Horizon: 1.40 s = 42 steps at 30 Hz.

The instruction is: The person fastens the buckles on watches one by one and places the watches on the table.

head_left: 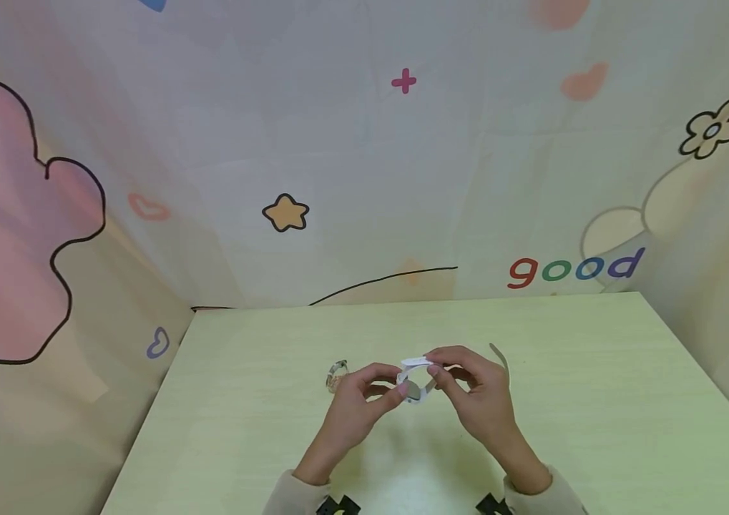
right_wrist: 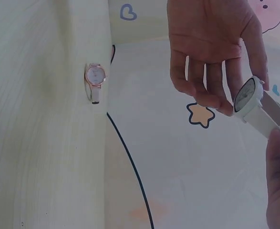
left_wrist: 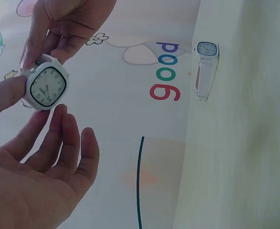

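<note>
A white wristwatch [head_left: 413, 392] with a rounded-square dial is held between both hands above the table, its strap curved into a loop. My left hand [head_left: 356, 409] pinches the watch case between thumb and fingers. In the left wrist view, the dial [left_wrist: 48, 87] with dark numerals faces the camera. My right hand [head_left: 485, 400] pinches the strap away from the case; its fingertips partly cover the strap ends. In the right wrist view, the white strap [right_wrist: 261, 118] stretches from the case toward the right thumb. Whether the buckle is fastened, I cannot tell.
Left of the hands, a watch [right_wrist: 96, 76] with a round, rose-gold-rimmed dial rests on the pale wooden table [head_left: 242, 429]. Another pale-strapped watch [left_wrist: 206, 62] with a squarish dial lies beyond the right hand. A printed cloth [head_left: 364, 157] hangs behind the table.
</note>
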Each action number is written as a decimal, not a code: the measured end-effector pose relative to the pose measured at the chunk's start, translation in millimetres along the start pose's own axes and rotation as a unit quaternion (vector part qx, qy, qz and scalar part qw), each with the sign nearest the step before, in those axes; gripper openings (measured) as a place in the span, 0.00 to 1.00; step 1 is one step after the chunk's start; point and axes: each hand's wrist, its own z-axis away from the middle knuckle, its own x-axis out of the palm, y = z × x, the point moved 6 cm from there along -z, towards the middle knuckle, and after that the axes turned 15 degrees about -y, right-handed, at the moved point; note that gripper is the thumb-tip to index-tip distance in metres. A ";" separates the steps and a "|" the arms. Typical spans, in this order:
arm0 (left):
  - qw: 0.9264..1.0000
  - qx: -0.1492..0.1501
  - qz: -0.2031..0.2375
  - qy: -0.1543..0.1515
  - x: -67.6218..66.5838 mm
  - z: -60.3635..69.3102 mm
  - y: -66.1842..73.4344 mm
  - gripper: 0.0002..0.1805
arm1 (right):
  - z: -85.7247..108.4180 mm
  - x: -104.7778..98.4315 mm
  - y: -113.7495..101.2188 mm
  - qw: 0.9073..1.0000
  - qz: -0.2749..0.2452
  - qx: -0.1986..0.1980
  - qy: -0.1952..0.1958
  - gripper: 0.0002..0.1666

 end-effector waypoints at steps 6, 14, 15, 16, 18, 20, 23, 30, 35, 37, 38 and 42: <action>1.000 0.012 0.010 0.024 -2.8 0.7 1.8 0.10 | -0.5 0.2 2.4 1.000 -0.016 -0.004 -0.008 0.13; 0.997 0.056 0.027 0.036 -3.2 0.3 8.1 0.09 | -2.4 3.7 2.3 0.999 0.001 -0.004 -0.043 0.13; 0.997 0.057 0.028 0.037 -3.1 0.1 8.2 0.09 | -2.5 4.0 2.6 0.999 0.004 -0.004 -0.048 0.13; 0.997 0.057 0.030 0.038 -3.0 0.1 8.7 0.09 | -2.5 4.3 3.0 0.999 0.007 -0.005 -0.051 0.13; 0.997 0.058 0.029 0.039 -2.8 0.1 10.0 0.09 | -2.6 4.8 3.5 0.998 0.009 -0.002 -0.056 0.13; 0.997 0.060 0.025 0.038 -2.2 0.2 11.4 0.09 | -2.7 5.1 3.0 0.998 0.013 -0.004 -0.058 0.13; 0.997 0.061 0.019 0.036 -1.3 0.3 12.6 0.09 | -2.9 5.2 1.7 0.998 0.020 -0.002 -0.058 0.13; 0.998 0.047 0.024 0.036 0.6 -0.2 11.6 0.09 | -2.5 8.2 1.3 0.997 0.047 0.000 -0.058 0.14; 0.998 0.037 0.024 0.043 0.3 0.5 11.3 0.08 | -3.5 11.3 -1.4 0.996 0.050 -0.002 -0.076 0.13; 0.998 0.036 0.020 0.046 -0.1 0.7 11.3 0.08 | -4.0 12.9 -1.4 0.995 0.045 0.002 -0.092 0.13; 0.998 0.036 0.020 0.047 -0.3 0.8 11.3 0.08 | -4.1 13.6 -1.1 0.994 0.041 0.006 -0.099 0.13; 0.998 0.037 0.019 0.044 -0.5 1.1 11.4 0.07 | -4.5 14.4 -1.1 0.993 0.033 0.009 -0.112 0.14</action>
